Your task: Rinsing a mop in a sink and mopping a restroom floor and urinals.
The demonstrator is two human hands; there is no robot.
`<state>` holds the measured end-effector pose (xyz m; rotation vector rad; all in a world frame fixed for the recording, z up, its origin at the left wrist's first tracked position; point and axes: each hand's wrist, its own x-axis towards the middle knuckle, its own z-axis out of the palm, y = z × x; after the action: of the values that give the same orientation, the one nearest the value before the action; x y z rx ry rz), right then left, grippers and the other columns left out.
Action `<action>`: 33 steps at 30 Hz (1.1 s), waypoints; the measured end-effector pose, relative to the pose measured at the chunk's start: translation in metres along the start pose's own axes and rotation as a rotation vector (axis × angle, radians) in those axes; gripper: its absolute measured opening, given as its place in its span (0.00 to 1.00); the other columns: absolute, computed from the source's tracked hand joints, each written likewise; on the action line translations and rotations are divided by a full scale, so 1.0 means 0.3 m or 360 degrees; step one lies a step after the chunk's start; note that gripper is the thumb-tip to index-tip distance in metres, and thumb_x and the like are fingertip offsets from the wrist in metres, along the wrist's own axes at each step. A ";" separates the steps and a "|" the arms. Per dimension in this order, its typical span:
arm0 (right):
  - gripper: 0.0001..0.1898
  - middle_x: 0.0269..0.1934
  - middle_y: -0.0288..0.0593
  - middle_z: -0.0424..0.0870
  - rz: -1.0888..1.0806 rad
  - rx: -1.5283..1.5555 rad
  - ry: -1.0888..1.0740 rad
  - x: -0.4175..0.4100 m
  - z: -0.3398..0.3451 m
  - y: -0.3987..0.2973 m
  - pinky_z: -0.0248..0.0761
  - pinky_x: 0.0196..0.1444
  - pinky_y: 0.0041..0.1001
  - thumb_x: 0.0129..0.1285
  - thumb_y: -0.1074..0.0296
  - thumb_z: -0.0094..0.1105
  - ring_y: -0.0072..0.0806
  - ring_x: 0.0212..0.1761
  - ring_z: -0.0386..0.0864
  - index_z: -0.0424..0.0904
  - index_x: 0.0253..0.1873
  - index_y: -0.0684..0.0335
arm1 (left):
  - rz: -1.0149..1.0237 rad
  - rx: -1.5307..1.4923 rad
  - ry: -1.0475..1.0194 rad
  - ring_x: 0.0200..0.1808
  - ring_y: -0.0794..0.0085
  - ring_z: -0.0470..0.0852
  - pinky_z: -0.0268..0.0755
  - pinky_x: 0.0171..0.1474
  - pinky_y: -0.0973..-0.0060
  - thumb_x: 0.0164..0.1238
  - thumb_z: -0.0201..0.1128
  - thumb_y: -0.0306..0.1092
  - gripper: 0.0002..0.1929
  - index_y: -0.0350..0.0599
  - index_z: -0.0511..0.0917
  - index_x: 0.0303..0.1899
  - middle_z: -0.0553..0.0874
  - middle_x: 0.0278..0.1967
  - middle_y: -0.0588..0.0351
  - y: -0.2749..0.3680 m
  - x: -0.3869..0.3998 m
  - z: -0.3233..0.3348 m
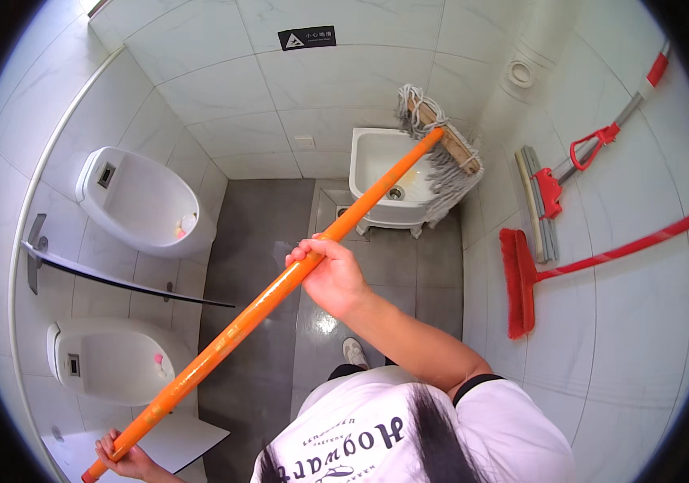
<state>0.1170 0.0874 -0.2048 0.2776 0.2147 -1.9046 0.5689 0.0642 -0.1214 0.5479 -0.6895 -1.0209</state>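
A string mop with an orange handle (pixel 248 317) slants across the view from lower left to upper right. My right hand (pixel 333 275) is closed around the middle of that handle, and my left hand (pixel 122 456) grips it near its lower end. At the far end, the mop's wooden block and grey-white strings (pixel 450 163) lie over the right side of a white mop sink (pixel 361 172), some strings hanging outside it. The sink's drain shows beside the handle.
Two white urinals (pixel 139 196) (pixel 112 368) line the left wall, with glass partitions (pixel 133 284) beside them. On the right wall hang a red broom (pixel 518 284) and a sponge mop with red fittings (pixel 547 193). A dark caution sign (pixel 306 38) is on the far wall. The grey floor tiles (pixel 320 320) look shiny.
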 end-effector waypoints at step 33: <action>0.16 0.30 0.47 0.75 0.1138 -0.1619 0.0607 0.689 -0.754 -1.041 0.72 0.28 0.30 0.57 0.56 0.48 0.33 0.28 0.77 0.68 0.41 0.64 | -0.0088 0.0870 -0.0597 0.19 0.80 0.58 0.56 0.33 0.79 0.62 0.48 0.38 0.12 0.49 0.58 0.22 0.58 0.14 0.64 -0.785 -0.360 1.384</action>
<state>-0.2248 0.0722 -0.4774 0.0001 1.1271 -0.8535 0.0887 0.0222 -0.0367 0.8607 -1.3118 -0.9947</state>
